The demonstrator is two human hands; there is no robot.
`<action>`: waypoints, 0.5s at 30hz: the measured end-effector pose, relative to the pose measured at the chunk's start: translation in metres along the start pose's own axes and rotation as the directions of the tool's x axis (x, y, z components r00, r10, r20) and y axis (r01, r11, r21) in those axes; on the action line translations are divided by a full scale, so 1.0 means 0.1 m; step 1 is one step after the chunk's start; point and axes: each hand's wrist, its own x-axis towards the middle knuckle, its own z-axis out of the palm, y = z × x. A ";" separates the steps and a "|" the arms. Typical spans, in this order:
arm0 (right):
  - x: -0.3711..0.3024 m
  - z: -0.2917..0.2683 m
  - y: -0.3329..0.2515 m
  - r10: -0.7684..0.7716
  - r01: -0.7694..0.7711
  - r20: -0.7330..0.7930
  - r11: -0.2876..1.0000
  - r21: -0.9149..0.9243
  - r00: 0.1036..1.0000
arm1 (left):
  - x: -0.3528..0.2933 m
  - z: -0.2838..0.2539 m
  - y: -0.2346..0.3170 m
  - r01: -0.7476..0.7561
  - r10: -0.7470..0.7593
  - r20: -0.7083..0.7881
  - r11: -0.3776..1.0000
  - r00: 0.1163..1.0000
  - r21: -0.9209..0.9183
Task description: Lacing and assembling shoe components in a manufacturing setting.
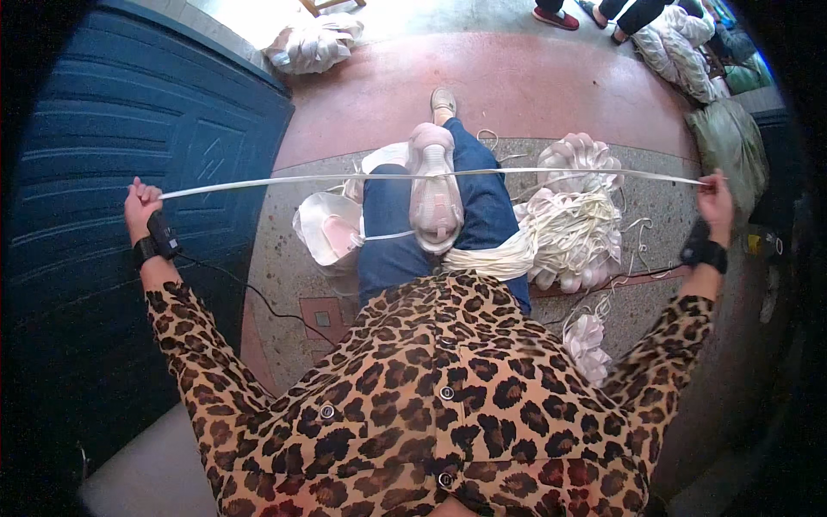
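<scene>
A long, flat white shoelace (284,180) is pulled nearly straight from side to side in front of me. My left hand (142,207) is closed on one end at far left, close to the blue door. Far out to the right, my right hand (714,205) pinches the other end. Between them the lace crosses a pale pink and white shoe upper (435,207) lying lengthwise over my jeans-clad legs. Whether the lace is threaded through its eyelets is too small to tell. A bundle of cream laces (493,257) drapes over my right thigh.
More laces (568,226) lie heaped over pink shoe parts on the right, with stacked uppers (579,157) behind. A white and pink piece (330,228) rests left of my legs. The blue door (164,129) flanks the left. Filled bags (732,151) and people's feet (556,17) are farther off.
</scene>
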 end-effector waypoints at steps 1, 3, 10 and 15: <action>-0.20 0.19 0.44 -0.090 0.067 -0.073 0.961 -0.269 0.993 | 0.00 0.11 -0.27 0.078 -0.063 -0.169 0.994 0.984 0.082; -0.74 1.05 1.13 -0.144 0.149 0.052 0.829 -0.540 0.988 | -0.20 0.41 -0.59 0.215 -0.180 -0.167 0.951 0.969 0.224; -2.32 3.19 2.65 0.129 0.570 0.737 0.551 -0.610 0.664 | -1.83 2.36 -2.97 0.238 -0.664 0.297 0.591 0.686 0.771; -2.49 3.67 2.96 -0.065 0.746 0.749 0.176 -0.642 0.659 | -2.45 2.58 -3.81 -0.482 -0.362 0.622 0.408 0.694 0.775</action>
